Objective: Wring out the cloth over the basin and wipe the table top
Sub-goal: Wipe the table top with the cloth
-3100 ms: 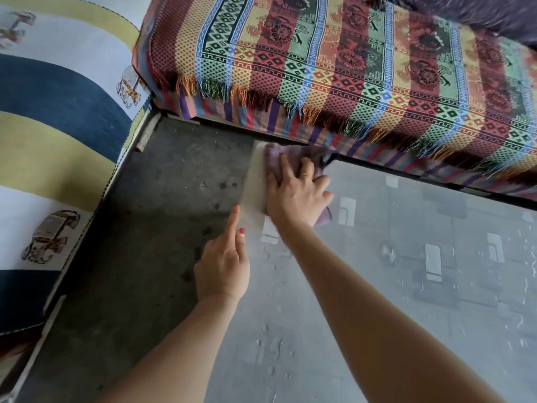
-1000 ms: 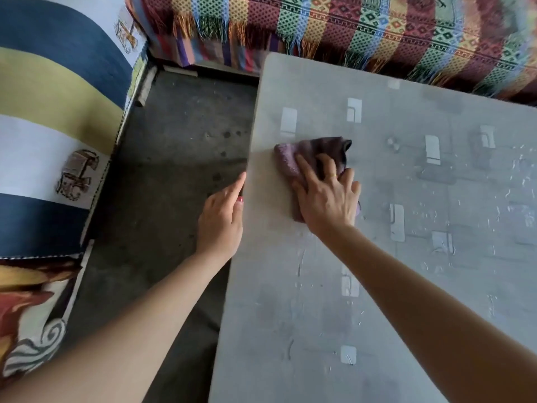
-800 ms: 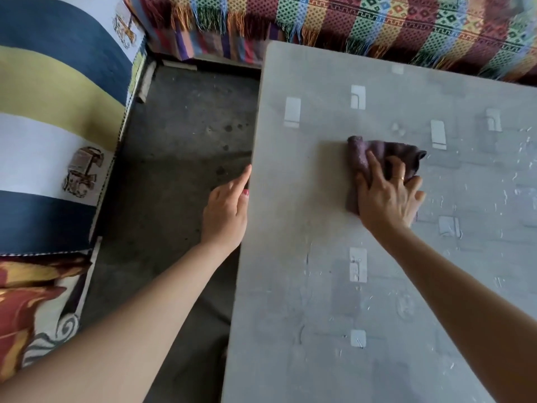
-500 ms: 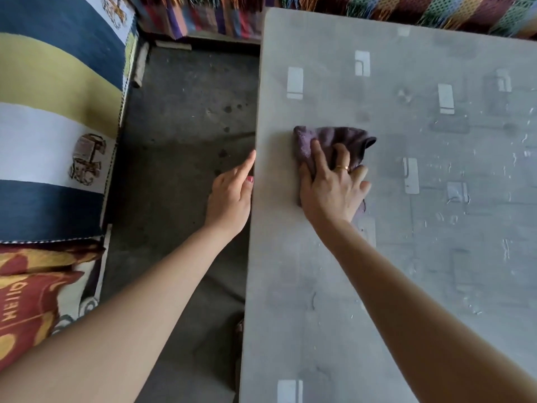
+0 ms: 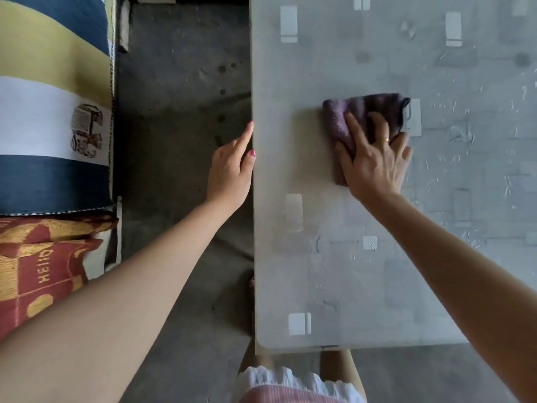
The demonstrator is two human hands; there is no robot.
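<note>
Striped cushion [image 5: 52,112]: far left of the left hand, across the floor [image 5: 180,82]; red-gold cushion [image 5: 43,271] just nearer the person.

Left hand [image 5: 231,167]: fingers together and extended, gripping nothing, resting against the bench's left edge. It has kept this bracing place through the last second.

Bench [image 5: 305,271]: grey patterned top, to the right of the left hand. A duller, streak-free band lies between the two hands; glossy flecks and smears show right of the right hand.

Cloth [image 5: 363,112]: purple, bunched, flat on the bench under the right hand's fingertips.

Right hand [image 5: 374,158]: fingers spread, palm pressing down on the cloth rather than closed round it. Half a second ago it sat close to the left edge; it has now swept rightward.

Basin: not in view. Wringing looks done; wiping is under way, right side likely outstanding.
</note>
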